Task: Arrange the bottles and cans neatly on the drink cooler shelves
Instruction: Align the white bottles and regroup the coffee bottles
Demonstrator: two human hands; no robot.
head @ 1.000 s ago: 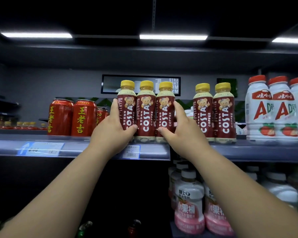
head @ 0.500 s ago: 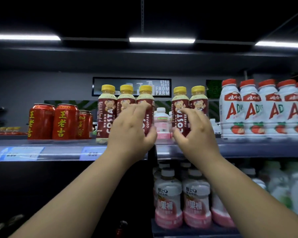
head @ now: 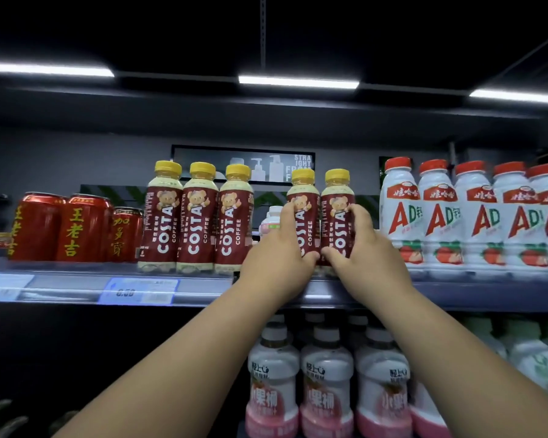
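Shelf (head: 203, 287) carries three Costa bottles (head: 196, 219); right of them, past a gap, left hand (head: 279, 257) and right hand (head: 366, 254) clasp two Costa bottles (head: 320, 216), fingers wrapped round. Advice: slide both together, upright, closing the gap.

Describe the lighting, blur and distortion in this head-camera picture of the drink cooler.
Head view: bright strip lights overhead leave the ceiling and lower left nearly black; wide-angle bending curves the shelf edge; the price tag is smeared unreadable; the Costa bottles under both hands stay fairly sharp.
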